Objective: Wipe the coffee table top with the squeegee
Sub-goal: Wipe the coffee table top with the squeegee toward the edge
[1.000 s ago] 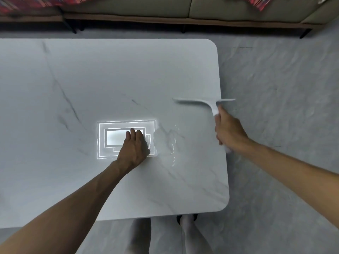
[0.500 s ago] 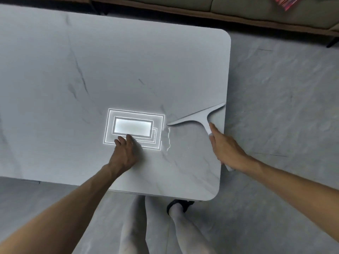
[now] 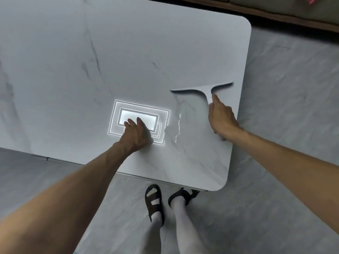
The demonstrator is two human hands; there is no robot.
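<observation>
A white T-shaped squeegee (image 3: 201, 88) lies with its blade on the grey marble coffee table top (image 3: 128, 52), near the table's right edge. My right hand (image 3: 222, 118) grips its handle from the near side. A thin streak of water (image 3: 178, 127) glistens on the top just left of that hand. My left hand (image 3: 135, 134) rests flat on the table, fingers together, over the bright reflection of a ceiling lamp (image 3: 139, 118).
The table's rounded near-right corner (image 3: 220, 186) is close to my feet in black sandals (image 3: 154, 200). Grey tiled floor (image 3: 284, 107) surrounds the table. A sofa base (image 3: 293, 17) runs along the far side.
The squeegee first came toward me across the wet patch, leaving a thin water streak, then its blade swung back level and farther up the table. My view has tilted down toward my feet.
</observation>
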